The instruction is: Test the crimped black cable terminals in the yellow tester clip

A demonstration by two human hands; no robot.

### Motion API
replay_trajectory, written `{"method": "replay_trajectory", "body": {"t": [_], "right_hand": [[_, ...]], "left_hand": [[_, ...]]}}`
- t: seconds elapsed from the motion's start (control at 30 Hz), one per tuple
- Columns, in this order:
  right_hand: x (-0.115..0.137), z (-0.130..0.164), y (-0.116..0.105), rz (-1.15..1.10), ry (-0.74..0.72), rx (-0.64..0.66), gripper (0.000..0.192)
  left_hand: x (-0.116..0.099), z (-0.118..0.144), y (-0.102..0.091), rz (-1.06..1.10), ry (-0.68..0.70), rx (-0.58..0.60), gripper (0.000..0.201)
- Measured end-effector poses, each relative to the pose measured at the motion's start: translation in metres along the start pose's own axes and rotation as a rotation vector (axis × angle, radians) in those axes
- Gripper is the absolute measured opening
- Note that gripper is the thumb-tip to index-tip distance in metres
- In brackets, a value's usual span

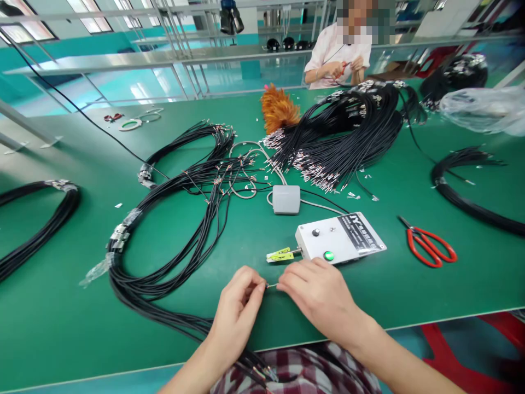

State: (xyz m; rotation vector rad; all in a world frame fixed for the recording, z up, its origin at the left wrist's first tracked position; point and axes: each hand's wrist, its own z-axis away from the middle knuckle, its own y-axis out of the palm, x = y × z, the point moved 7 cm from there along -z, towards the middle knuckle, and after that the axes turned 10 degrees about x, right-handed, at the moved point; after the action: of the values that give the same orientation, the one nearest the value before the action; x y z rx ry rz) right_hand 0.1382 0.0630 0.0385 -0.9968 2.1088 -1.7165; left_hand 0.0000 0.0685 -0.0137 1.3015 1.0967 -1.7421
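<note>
My left hand (241,301) is closed in a pinch around the end of a black cable, close to the table's front edge. Thin, light-coloured wire (272,285) bridges the short gap to my right hand (315,293), whose fingertips pinch its other end. Just beyond my hands sits a white control box (340,239) with a knob and a lit green button. A yellow clip (283,254) is on the shaft at its left side. A bundle of black cables (135,295) curves from the left under my left wrist toward my lap.
Red-handled pliers (430,247) lie at the right. A grey pedal-like box (286,200) rests mid-table, before a large cable pile (348,131) and an orange feather duster (279,106). More cable coils lie left and right. Across the table, a person (340,60) handles a red-handled tool.
</note>
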Motion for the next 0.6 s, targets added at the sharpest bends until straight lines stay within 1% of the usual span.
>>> {"method": "replay_trajectory", "body": {"t": [0.07,0.13,0.27,0.37,0.43,0.5,0.6], "right_hand": [[-0.012,-0.004,-0.005,0.046,0.049,-0.007,0.01],[-0.021,-0.011,-0.004,0.112,0.085,0.046,0.002],[-0.031,-0.028,0.007,0.179,0.124,0.198,0.011],[-0.035,-0.034,0.011,0.191,0.156,0.243,0.009],[-0.036,-0.037,0.014,0.191,0.16,0.279,0.012],[-0.038,-0.038,0.018,0.184,0.155,0.317,0.01],[-0.04,-0.04,0.022,0.183,0.157,0.333,0.017]], "left_hand": [[0.005,-0.007,-0.003,0.09,-0.053,-0.017,0.022],[0.008,-0.014,-0.005,0.162,-0.096,-0.029,0.023],[0.005,-0.023,-0.009,0.195,-0.106,-0.049,0.024],[0.002,-0.026,-0.011,0.197,-0.1,-0.062,0.024],[0.001,-0.028,-0.012,0.199,-0.099,-0.072,0.024],[0.002,-0.031,-0.012,0.197,-0.101,-0.082,0.024],[0.005,-0.035,-0.012,0.186,-0.102,-0.101,0.024]]}}
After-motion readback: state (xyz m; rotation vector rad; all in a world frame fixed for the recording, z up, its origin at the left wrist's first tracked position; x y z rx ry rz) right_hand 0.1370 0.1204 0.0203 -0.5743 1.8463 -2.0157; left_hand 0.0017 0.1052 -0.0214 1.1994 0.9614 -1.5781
